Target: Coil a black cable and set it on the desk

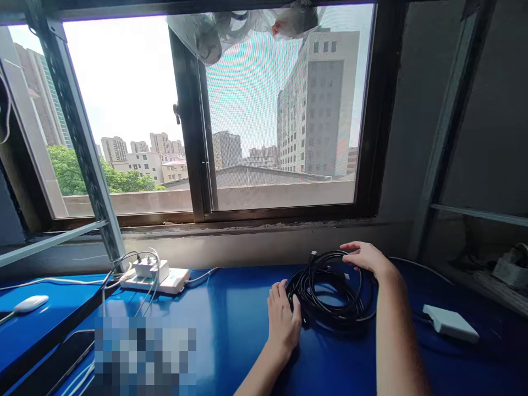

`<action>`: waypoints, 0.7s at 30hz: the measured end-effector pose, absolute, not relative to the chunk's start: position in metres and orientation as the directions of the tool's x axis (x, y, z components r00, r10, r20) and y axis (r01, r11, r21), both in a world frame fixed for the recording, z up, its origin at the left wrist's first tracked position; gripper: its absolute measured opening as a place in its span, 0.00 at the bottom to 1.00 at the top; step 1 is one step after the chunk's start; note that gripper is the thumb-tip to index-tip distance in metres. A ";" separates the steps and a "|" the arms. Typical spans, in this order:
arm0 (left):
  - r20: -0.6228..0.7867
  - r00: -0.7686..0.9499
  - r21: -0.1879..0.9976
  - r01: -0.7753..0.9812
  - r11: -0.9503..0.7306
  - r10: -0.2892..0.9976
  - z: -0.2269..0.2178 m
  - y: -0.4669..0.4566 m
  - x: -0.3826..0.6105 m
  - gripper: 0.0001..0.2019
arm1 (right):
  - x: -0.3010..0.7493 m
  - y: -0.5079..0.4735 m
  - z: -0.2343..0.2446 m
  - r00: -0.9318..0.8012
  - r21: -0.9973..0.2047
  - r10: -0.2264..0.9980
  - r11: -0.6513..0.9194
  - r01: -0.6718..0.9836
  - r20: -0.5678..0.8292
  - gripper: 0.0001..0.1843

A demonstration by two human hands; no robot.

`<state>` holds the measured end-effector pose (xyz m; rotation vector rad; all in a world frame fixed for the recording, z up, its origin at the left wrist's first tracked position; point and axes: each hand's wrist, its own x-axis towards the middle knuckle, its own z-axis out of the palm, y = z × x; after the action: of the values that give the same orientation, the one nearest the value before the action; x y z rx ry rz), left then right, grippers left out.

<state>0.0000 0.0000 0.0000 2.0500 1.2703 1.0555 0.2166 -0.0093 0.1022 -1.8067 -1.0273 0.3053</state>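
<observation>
A coil of black cable (330, 291) lies on the blue table (231, 324) in front of the window. My left hand (284, 319) rests flat on the table with its fingers stretched out, touching the coil's left edge. My right hand (365, 257) lies over the coil's far right side, fingers curled loosely onto the cable loops. A black plug end (313, 255) sticks up at the back of the coil.
A white power strip (159, 278) with chargers and white cables sits at the back left. A white mouse (29, 303) lies far left, a white flat box (450, 323) at the right. A window sill runs behind; a plastic bag (231, 27) hangs above.
</observation>
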 end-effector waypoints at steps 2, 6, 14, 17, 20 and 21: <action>0.386 0.220 0.755 0.483 -0.444 0.896 -0.002 0.000 -0.001 0.21 | 0.196 -0.010 0.121 0.566 -0.850 0.781 -0.088 0.520 0.265 0.19; 0.475 0.197 0.732 0.452 -0.510 0.857 -0.006 0.002 -0.008 0.19 | 0.153 -0.002 0.142 0.483 -0.838 0.803 0.034 0.545 0.347 0.22; 0.862 0.286 0.306 0.367 -0.879 0.419 0.006 0.000 -0.015 0.20 | 0.091 -0.012 0.166 0.434 -0.844 0.751 0.304 0.443 0.498 0.23; 0.911 0.226 0.243 0.380 -0.893 0.344 0.011 -0.003 -0.006 0.18 | 0.073 -0.018 0.173 0.379 -0.871 0.785 0.438 0.223 0.491 0.23; 0.905 0.107 0.327 0.441 -0.836 0.411 0.015 -0.004 -0.005 0.12 | 0.061 -0.020 0.176 0.340 -0.866 0.800 0.486 0.117 0.495 0.21; 0.898 0.070 0.363 0.439 -0.822 0.434 0.017 -0.003 -0.006 0.14 | 0.058 -0.020 0.176 0.340 -0.868 0.802 0.483 0.112 0.490 0.21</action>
<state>-0.0063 -0.0034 0.0170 2.3008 0.9385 1.9282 0.0583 -0.0203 0.1764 -0.9895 -1.1564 0.5606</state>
